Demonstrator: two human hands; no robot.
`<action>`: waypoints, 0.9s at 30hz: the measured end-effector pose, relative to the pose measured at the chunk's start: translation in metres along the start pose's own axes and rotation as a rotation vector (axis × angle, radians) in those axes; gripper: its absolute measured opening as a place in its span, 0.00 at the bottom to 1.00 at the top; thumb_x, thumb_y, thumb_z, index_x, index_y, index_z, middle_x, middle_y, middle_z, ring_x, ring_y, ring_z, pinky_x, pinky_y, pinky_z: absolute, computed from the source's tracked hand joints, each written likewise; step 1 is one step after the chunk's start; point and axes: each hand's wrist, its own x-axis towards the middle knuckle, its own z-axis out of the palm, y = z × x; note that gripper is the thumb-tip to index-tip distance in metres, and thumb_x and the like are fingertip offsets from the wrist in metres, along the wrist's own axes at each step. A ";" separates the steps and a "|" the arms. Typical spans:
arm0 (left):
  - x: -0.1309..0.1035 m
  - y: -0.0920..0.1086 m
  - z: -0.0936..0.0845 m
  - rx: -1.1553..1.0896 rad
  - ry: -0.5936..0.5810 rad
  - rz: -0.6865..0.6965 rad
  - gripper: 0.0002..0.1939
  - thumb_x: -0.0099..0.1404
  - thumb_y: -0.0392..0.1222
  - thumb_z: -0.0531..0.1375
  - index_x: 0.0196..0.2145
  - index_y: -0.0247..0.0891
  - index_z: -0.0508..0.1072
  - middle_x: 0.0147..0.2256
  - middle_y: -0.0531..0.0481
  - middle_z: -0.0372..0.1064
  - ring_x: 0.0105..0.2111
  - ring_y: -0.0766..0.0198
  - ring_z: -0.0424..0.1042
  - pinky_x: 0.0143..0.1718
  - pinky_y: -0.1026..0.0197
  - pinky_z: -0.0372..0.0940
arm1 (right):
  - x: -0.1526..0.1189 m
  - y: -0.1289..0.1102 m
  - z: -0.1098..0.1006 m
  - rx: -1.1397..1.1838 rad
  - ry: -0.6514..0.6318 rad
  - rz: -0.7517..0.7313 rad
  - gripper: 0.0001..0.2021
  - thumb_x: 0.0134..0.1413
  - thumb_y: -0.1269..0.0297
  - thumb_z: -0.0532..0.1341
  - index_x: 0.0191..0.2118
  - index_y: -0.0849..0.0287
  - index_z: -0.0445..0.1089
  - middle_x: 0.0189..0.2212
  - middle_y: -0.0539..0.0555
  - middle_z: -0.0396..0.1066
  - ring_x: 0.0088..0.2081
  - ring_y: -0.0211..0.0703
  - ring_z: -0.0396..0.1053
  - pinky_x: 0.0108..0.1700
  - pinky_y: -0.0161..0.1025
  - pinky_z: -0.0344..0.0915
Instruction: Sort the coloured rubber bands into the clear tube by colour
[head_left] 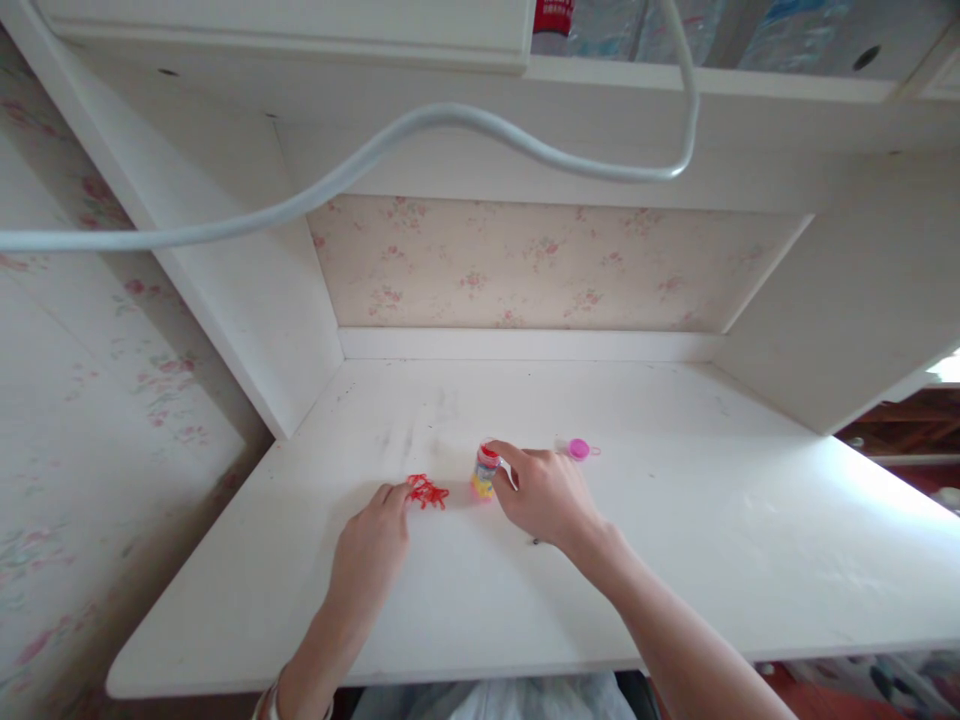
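A small clear jar (484,477) with yellow, blue and red contents stands upright near the middle of the white desk. My right hand (544,492) is at its right side, thumb and index finger at the jar's mouth, where something red shows. Left of the jar lies a loose pile of red pieces (429,492). My left hand (377,530) rests at the pile's left edge, its fingers close together; whether they pinch a piece is hidden. Beyond my right hand lies a pink lid (578,449) with a small loop.
A small dark object (535,541) lies below my right hand. A thick white cable (450,115) hangs across the upper view, in front of a shelf (750,85) holding bottles. Side panels and a flowered wall bound the desk (712,560).
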 end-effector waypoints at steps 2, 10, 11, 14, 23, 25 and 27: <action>0.001 -0.002 0.000 -0.028 0.023 -0.008 0.15 0.70 0.36 0.44 0.47 0.41 0.68 0.44 0.48 0.71 0.38 0.63 0.74 0.33 0.64 0.66 | 0.001 0.003 0.001 0.032 0.032 -0.010 0.18 0.56 0.64 0.53 0.51 0.46 0.68 0.30 0.49 0.76 0.28 0.41 0.71 0.28 0.33 0.52; 0.014 -0.002 -0.007 -0.409 0.145 -0.078 0.15 0.69 0.45 0.47 0.41 0.42 0.71 0.42 0.50 0.74 0.41 0.61 0.73 0.43 0.60 0.66 | -0.024 -0.004 0.026 0.260 0.291 -0.202 0.14 0.59 0.68 0.50 0.44 0.56 0.71 0.21 0.49 0.71 0.21 0.35 0.65 0.27 0.32 0.52; 0.015 -0.001 -0.010 -0.458 0.138 -0.106 0.14 0.68 0.46 0.48 0.41 0.42 0.71 0.41 0.51 0.74 0.39 0.61 0.74 0.41 0.60 0.66 | -0.030 -0.010 0.034 0.274 0.256 -0.228 0.13 0.59 0.68 0.50 0.41 0.56 0.71 0.22 0.49 0.71 0.22 0.35 0.66 0.27 0.32 0.52; 0.017 0.001 -0.019 -0.612 0.082 -0.179 0.16 0.65 0.52 0.52 0.41 0.41 0.72 0.37 0.51 0.76 0.28 0.63 0.73 0.33 0.61 0.66 | -0.040 -0.029 0.058 0.247 0.064 -0.224 0.11 0.58 0.67 0.52 0.39 0.52 0.71 0.23 0.48 0.73 0.22 0.37 0.69 0.26 0.32 0.52; 0.026 0.026 -0.042 -0.884 0.044 -0.200 0.20 0.61 0.57 0.57 0.42 0.38 0.71 0.32 0.51 0.74 0.22 0.68 0.67 0.22 0.67 0.61 | -0.021 -0.046 0.098 0.082 -0.057 -0.069 0.12 0.60 0.62 0.52 0.46 0.52 0.68 0.28 0.53 0.76 0.27 0.48 0.74 0.25 0.36 0.56; 0.030 0.039 -0.049 -0.896 0.050 -0.166 0.19 0.61 0.56 0.56 0.41 0.38 0.71 0.30 0.51 0.74 0.21 0.68 0.66 0.21 0.68 0.60 | -0.021 -0.045 0.101 0.076 -0.044 -0.046 0.11 0.60 0.63 0.52 0.44 0.52 0.69 0.28 0.53 0.76 0.26 0.48 0.74 0.25 0.36 0.56; 0.033 0.050 -0.055 -0.885 0.057 -0.136 0.19 0.61 0.55 0.56 0.40 0.38 0.71 0.28 0.52 0.73 0.19 0.69 0.65 0.20 0.68 0.59 | -0.022 -0.044 0.105 0.083 -0.030 -0.037 0.10 0.60 0.64 0.52 0.40 0.53 0.70 0.28 0.53 0.76 0.25 0.46 0.73 0.25 0.35 0.55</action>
